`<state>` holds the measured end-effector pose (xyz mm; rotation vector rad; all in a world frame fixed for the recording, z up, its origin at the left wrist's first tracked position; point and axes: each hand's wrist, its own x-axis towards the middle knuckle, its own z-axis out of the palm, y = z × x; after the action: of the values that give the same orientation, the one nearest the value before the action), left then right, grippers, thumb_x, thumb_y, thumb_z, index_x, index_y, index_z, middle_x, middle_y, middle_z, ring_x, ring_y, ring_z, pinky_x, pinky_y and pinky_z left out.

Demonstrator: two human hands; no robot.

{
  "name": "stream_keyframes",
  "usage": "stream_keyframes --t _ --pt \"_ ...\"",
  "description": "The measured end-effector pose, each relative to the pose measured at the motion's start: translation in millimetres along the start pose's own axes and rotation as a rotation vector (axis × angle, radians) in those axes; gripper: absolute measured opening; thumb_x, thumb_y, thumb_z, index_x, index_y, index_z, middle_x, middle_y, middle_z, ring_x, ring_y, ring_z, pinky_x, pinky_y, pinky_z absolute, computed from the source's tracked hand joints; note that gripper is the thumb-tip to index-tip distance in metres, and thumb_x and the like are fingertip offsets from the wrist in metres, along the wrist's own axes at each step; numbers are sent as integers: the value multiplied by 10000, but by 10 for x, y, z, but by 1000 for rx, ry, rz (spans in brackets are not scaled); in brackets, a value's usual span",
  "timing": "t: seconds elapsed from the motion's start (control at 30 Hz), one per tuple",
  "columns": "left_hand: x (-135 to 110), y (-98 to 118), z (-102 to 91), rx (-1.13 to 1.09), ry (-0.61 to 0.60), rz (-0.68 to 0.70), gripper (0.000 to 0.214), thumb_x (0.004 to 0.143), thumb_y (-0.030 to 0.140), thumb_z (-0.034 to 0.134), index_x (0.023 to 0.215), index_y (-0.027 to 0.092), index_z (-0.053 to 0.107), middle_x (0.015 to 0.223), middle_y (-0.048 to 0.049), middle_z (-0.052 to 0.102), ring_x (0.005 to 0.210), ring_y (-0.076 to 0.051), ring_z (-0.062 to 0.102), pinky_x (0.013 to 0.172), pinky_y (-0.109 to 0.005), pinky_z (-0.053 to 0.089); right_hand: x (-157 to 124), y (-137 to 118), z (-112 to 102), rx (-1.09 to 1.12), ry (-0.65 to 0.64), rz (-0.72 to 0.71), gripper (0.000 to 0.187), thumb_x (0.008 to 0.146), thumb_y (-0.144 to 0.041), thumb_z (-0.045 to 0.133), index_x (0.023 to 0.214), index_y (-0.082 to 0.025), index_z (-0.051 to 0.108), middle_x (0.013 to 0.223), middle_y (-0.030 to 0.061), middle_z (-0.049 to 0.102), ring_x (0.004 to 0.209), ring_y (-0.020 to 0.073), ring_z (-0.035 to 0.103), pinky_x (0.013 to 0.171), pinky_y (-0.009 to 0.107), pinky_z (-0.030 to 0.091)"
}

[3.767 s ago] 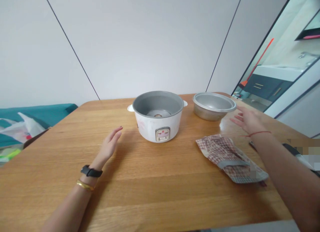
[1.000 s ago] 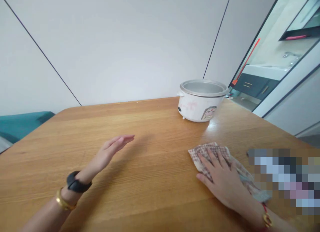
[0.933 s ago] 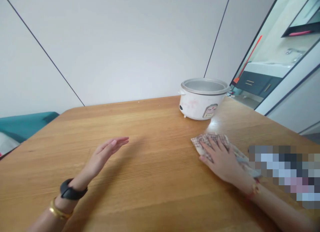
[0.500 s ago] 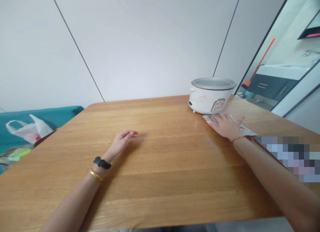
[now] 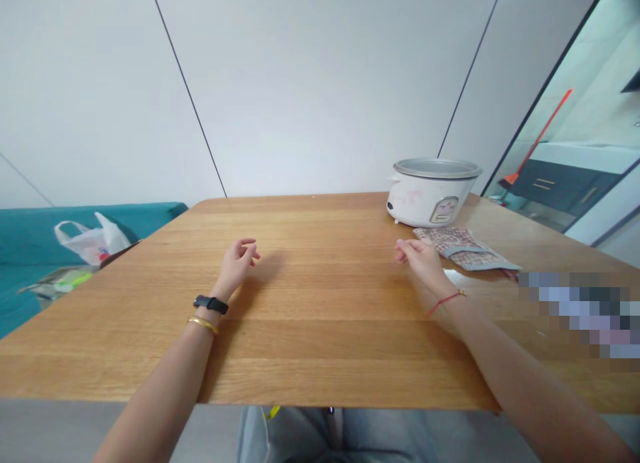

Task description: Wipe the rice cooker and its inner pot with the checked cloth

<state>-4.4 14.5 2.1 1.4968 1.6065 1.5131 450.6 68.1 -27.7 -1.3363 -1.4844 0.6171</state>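
Note:
My left hand (image 5: 237, 263) hovers over the left half of the wooden table (image 5: 310, 330); its fingers are loosely curled and apart, and it holds nothing. My right hand (image 5: 423, 263) is above the table's right half, with thumb and fingertips brought together; what they hold, if anything, I cannot make out. Just right of it lies a flat patterned cloth piece with grey-blue edging (image 5: 470, 248), apart from the fingers. A small white patch (image 5: 456, 278) shows beside my right wrist. Behind the cloth stands a white rice cooker (image 5: 430, 200), lidless, its grey rim upward.
A pixelated flat area (image 5: 590, 310) lies at the table's right edge. To the left, a teal sofa (image 5: 150, 218) carries a white plastic bag (image 5: 95, 243). A pale wall (image 5: 320, 90) closes the back. Through a doorway at right leans a red broom (image 5: 543, 140).
My right hand has come off the patterned cloth and moved left, its spread fingers now drawn together. My left hand has shifted slightly. The view has tilted and turned a little left.

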Motion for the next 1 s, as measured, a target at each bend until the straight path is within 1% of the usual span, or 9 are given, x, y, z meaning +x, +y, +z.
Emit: stream_keyframes --t 0.1,0.17,0.27,0.37,0.53,0.73,0.87,1.0 --pt "-13 3 -17 0 5 7 471 756 531 648 1031 150 610 706 -16 658 590 -157 578 623 -303 452 -98 69 -67 -7 -13 21 572 768 -756 633 677 -191 651 553 17 580 499 145 518 516 286 393" --pt "-34 27 14 -11 -15 1 458 750 532 663 1007 155 623 710 -15 659 607 -157 582 638 -302 448 -121 93 -92 0 -18 45 584 747 -770 654 654 -194 640 535 1 546 482 127 469 495 276 344" --pt "-98 67 98 -43 -76 -32 480 721 554 699 980 154 641 706 -20 666 613 -158 583 642 -300 453 -109 110 -90 31 -21 86 589 737 -777 654 657 -194 632 533 -10 524 469 112 428 480 270 311" --pt "-172 85 187 -88 -138 -94 530 694 591 727 980 150 657 718 -32 678 614 -160 584 641 -304 478 -98 127 -67 66 -30 118 575 734 -762 659 698 -187 650 545 -14 526 459 102 407 465 263 287" --pt "-207 53 252 -154 -155 -199 531 646 586 780 927 148 673 724 -36 677 615 -140 572 621 -270 467 -120 146 -31 108 -56 163 549 715 -721 684 748 -173 674 589 4 572 479 103 441 471 257 296" --pt "-147 -13 219 -260 -154 -336 530 613 523 804 956 139 683 793 -43 686 630 -120 594 615 -238 476 -114 135 -26 109 -84 185 497 694 -670 698 742 -175 675 604 9 588 517 112 474 509 261 336" --pt "-116 -59 218 -291 -149 -380 475 621 457 816 944 131 692 786 -41 685 627 -109 595 620 -224 490 -93 148 -25 92 -101 194 471 709 -653 679 715 -182 659 604 12 595 513 112 471 513 266 337" --pt "-97 -79 241 -295 -138 -399 399 659 404 807 928 130 699 780 -51 693 629 -111 596 607 -216 494 -90 164 -16 80 -129 190 457 730 -636 671 756 -180 683 619 11 608 514 112 474 517 268 332"
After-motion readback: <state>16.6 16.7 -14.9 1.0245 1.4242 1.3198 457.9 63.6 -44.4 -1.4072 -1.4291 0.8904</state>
